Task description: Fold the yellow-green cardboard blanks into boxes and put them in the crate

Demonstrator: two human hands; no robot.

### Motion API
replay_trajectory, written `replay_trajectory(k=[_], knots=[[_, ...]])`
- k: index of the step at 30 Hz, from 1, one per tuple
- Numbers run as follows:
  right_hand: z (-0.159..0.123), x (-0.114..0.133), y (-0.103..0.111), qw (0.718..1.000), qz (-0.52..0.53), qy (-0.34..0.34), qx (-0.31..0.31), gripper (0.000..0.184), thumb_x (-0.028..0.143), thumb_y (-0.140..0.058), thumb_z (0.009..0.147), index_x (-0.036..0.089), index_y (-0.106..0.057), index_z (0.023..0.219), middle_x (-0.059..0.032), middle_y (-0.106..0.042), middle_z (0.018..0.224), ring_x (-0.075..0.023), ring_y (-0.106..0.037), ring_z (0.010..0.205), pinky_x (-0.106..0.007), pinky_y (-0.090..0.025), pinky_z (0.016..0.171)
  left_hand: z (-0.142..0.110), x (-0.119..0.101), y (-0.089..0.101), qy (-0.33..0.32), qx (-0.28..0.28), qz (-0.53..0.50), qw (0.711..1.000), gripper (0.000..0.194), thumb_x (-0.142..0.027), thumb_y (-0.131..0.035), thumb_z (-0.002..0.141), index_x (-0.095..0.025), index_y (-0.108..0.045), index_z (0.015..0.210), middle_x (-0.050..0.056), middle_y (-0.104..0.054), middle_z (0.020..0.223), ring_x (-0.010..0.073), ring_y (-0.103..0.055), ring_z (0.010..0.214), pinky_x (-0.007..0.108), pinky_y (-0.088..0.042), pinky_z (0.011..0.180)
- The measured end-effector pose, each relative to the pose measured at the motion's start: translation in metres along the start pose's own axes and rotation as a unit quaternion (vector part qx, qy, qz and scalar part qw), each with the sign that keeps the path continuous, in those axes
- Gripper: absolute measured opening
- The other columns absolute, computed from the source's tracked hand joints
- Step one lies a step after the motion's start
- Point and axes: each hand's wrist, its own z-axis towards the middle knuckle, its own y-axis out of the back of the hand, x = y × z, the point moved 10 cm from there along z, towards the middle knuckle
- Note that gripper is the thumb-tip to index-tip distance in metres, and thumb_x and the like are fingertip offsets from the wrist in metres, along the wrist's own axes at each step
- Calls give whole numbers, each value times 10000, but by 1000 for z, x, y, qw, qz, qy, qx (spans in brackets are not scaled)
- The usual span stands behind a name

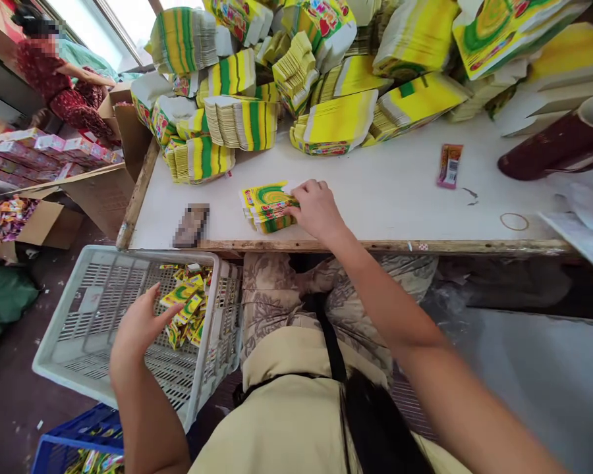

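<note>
A small stack of yellow-and-green printed cards [269, 204] lies on the white tabletop near its front edge. My right hand [319, 207] grips the stack's right end, thumb at the near side and fingers on top. Over the white plastic crate [91, 289] beside the table, my left hand [141, 326] is held with thumb and fingers apart and nothing in it. Inside that crate, yellow-and-green packets [188, 306] lie in a loose heap at the right side, just beyond my left fingertips.
Bundles of yellow printed card [333, 122] are piled along the table's back. A blurred rectangular object [192, 225], a small sachet [449, 166], a rubber band [514, 222] and a dark red mug [548, 148] also lie there. A blue crate [74, 428] stands below; another person [74, 85] sits at left.
</note>
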Motion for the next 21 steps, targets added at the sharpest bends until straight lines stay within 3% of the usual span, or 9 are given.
replay_trajectory(k=[2, 6, 10, 13, 15, 17, 19, 21], knots=[[6, -5, -11, 999, -35, 6, 10, 319, 445, -606, 893, 142, -666, 969, -161, -582, 988, -325, -517, 974, -481, -457, 843, -3, -23, -13, -34, 13, -75, 997, 776, -630, -596, 767, -139, -499, 1360, 157, -681, 1211, 329, -654, 1107, 445, -532, 911], [6, -1, -8, 998, -58, 3, -6, 350, 464, -663, 849, 135, -636, 965, -157, -603, 953, -319, -521, 929, -460, -451, 802, -4, -119, -45, -178, 73, -238, 952, 628, -548, -650, 790, -202, -553, 1304, 117, -703, 1183, 278, -673, 1072, 436, -543, 914], [-5, 14, 12, 1000, 3, -7, -21, 195, 335, -722, 810, 171, -624, 852, -114, -648, 878, -291, -571, 881, -415, -454, 791, 2, -198, -60, -258, 124, -420, 861, 668, -501, -689, 787, -197, -510, 1355, 138, -698, 1177, 255, -687, 1027, 434, -554, 908], [-26, 30, 12, 990, 139, -22, 23, 199, 315, -728, 794, 200, -580, 728, -48, -651, 765, -224, -593, 758, -345, -457, 718, 13, -221, -54, -242, 82, -560, 788, 788, -582, -683, 764, -194, -433, 1403, 170, -628, 1289, 278, -660, 1103, 439, -548, 925], [-45, 46, -1, 963, 249, -37, 99, 228, 331, -736, 780, 206, -560, 706, -10, -637, 714, -175, -575, 669, -304, -447, 659, 15, -227, -43, -238, 26, -611, 755, 829, -667, -641, 748, -228, -406, 1411, 156, -554, 1385, 305, -596, 1212, 448, -529, 961], [-66, 62, -18, 915, 357, -67, 173, 244, 356, -732, 777, 208, -549, 716, 19, -599, 665, -142, -544, 603, -278, -435, 609, 10, -233, -28, -244, -23, -633, 734, 742, -721, -533, 779, -249, -458, 1347, 129, -550, 1376, 312, -561, 1247, 453, -521, 968], [-83, 76, -29, 852, 470, -104, 205, 257, 389, -720, 783, 212, -535, 756, 31, -577, 675, -127, -533, 596, -263, -436, 590, 3, -235, -12, -237, -80, -653, 715, 596, -707, -419, 830, -244, -542, 1184, 115, -613, 1215, 300, -597, 1160, 460, -523, 940], [-93, 88, -34, 792, 563, -127, 198, 271, 401, -720, 779, 221, -523, 830, 23, -590, 756, -129, -560, 661, -259, -457, 623, -1, -229, 4, -217, -147, -695, 670, 465, -651, -386, 858, -237, -549, 992, 78, -608, 970, 252, -629, 977, 439, -527, 886]])
